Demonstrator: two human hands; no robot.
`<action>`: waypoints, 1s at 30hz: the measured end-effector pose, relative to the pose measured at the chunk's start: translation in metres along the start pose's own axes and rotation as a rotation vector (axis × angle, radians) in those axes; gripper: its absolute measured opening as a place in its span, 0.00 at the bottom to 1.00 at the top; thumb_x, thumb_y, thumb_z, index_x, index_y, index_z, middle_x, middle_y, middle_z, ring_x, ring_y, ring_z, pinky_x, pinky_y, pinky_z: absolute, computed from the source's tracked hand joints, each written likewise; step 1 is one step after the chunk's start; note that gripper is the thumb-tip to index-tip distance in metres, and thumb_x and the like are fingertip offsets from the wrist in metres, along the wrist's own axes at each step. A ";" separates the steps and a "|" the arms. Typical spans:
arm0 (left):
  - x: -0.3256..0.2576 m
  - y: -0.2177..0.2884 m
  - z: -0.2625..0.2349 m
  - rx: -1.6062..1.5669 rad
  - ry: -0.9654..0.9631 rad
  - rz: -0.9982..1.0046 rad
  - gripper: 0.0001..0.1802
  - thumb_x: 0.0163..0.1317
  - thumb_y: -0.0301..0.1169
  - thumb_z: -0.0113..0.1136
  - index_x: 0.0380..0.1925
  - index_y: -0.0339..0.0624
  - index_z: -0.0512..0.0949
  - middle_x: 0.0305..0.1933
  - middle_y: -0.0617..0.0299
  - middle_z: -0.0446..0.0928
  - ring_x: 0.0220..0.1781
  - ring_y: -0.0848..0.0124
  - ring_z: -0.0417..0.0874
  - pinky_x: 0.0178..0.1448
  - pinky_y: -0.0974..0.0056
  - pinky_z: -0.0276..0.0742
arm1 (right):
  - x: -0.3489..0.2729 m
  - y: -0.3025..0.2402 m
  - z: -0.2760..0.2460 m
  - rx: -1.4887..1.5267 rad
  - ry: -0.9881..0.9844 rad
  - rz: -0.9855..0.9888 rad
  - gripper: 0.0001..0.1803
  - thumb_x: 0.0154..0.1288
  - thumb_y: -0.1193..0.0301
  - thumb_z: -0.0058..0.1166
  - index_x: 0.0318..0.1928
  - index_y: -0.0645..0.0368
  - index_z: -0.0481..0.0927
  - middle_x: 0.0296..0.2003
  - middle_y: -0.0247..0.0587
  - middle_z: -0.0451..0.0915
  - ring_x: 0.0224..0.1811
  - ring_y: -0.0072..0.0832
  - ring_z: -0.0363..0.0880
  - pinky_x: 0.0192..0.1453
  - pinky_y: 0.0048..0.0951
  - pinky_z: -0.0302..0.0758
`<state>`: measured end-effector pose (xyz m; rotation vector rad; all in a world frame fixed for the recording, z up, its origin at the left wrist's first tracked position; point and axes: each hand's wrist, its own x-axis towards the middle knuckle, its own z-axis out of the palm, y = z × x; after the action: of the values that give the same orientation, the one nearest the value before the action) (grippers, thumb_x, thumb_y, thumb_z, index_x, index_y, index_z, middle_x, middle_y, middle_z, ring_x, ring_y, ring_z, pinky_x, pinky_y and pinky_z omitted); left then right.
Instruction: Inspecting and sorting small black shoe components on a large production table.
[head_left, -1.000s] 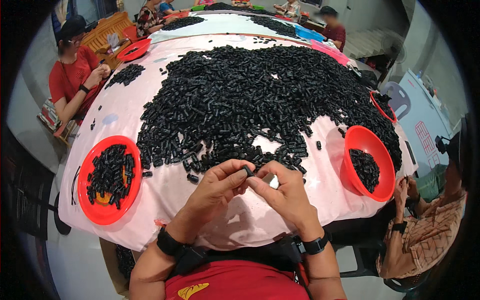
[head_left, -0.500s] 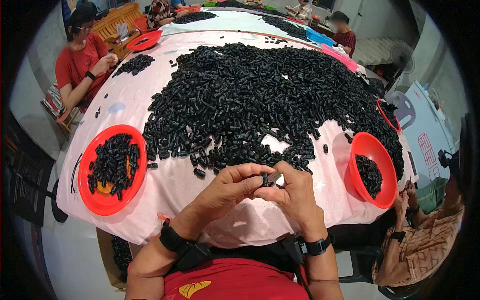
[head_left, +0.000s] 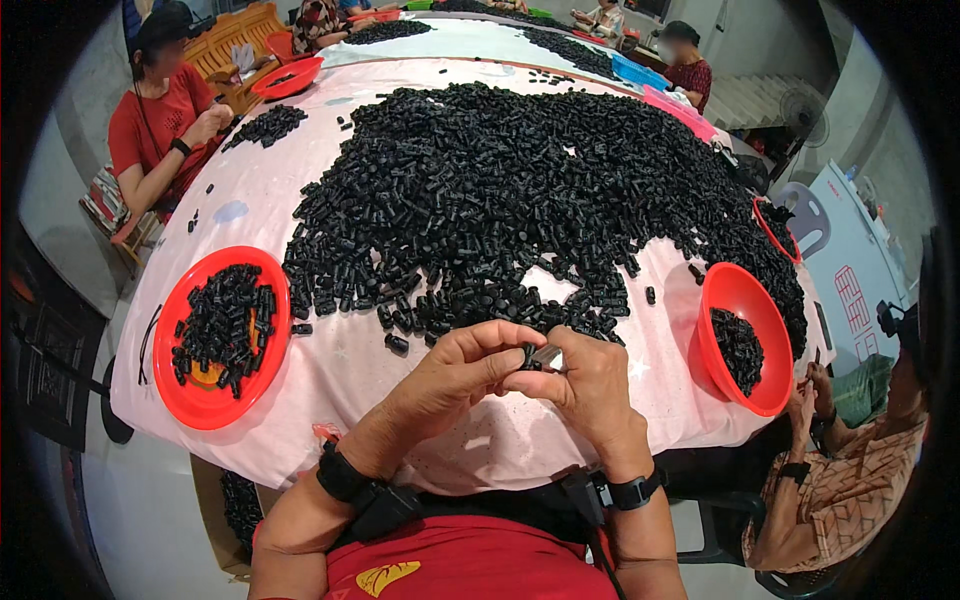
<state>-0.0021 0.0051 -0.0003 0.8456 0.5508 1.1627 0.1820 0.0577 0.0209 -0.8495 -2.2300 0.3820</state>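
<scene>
Just above the table's near edge, my two hands meet. My left hand [head_left: 458, 368] pinches a small black cylindrical piece [head_left: 531, 356] between thumb and fingertips. A narrow greyish, shiny strip [head_left: 546, 354] sticks out of my right hand [head_left: 592, 385], its thumb and curled forefinger closed on it. The strip lies against or right beside the black piece; its exact kind is too small to make out. Just beyond my fingers spreads a big heap of similar black pieces [head_left: 500, 190] on the pale pink cloth [head_left: 340, 390].
To the left, a red plate [head_left: 170, 385] bears black pieces. A deep red bowl [head_left: 765, 320] with more pieces stands right. One co-worker [head_left: 160, 120] sits at the far left, another [head_left: 850, 480] close on the right; others work farther back. A cardboard box [head_left: 215, 510] is below the table's left edge.
My fingers have shifted slightly around the black piece, and the greyish strip has tilted a little. Both hands stay in nearly the same place.
</scene>
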 end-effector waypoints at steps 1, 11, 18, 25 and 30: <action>0.000 -0.001 -0.001 -0.001 0.001 0.001 0.17 0.70 0.29 0.56 0.56 0.38 0.74 0.49 0.63 0.79 0.48 0.78 0.80 0.55 0.70 0.77 | 0.000 0.000 0.000 0.000 -0.001 -0.001 0.32 0.49 0.39 0.63 0.24 0.57 0.75 0.15 0.38 0.74 0.17 0.36 0.77 0.20 0.35 0.69; 0.001 -0.001 0.005 0.049 0.046 0.020 0.16 0.69 0.32 0.58 0.54 0.40 0.77 0.40 0.72 0.79 0.37 0.86 0.74 0.41 0.76 0.69 | 0.000 0.001 0.000 -0.056 -0.018 -0.001 0.32 0.49 0.38 0.62 0.24 0.57 0.77 0.15 0.37 0.74 0.16 0.34 0.76 0.20 0.33 0.69; 0.000 -0.002 -0.001 0.035 0.004 -0.002 0.16 0.70 0.29 0.56 0.56 0.37 0.74 0.49 0.62 0.80 0.49 0.77 0.80 0.55 0.70 0.77 | 0.000 -0.002 -0.005 -0.056 -0.072 0.015 0.31 0.50 0.39 0.62 0.24 0.57 0.79 0.16 0.38 0.75 0.17 0.34 0.77 0.20 0.34 0.69; 0.000 -0.004 -0.003 0.006 0.003 -0.012 0.16 0.70 0.28 0.56 0.56 0.37 0.75 0.50 0.63 0.79 0.49 0.77 0.80 0.55 0.69 0.77 | -0.001 0.002 -0.001 -0.037 -0.044 -0.011 0.31 0.50 0.39 0.62 0.24 0.57 0.78 0.17 0.38 0.76 0.17 0.36 0.77 0.20 0.34 0.68; 0.001 0.000 -0.001 0.013 -0.022 -0.020 0.16 0.69 0.29 0.56 0.55 0.37 0.75 0.49 0.63 0.80 0.49 0.77 0.80 0.55 0.70 0.76 | -0.001 0.003 -0.001 -0.040 -0.057 0.006 0.31 0.50 0.39 0.62 0.24 0.57 0.78 0.16 0.40 0.76 0.17 0.37 0.77 0.19 0.35 0.69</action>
<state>-0.0028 0.0065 -0.0010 0.8612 0.5475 1.1312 0.1848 0.0594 0.0191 -0.8762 -2.2954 0.3701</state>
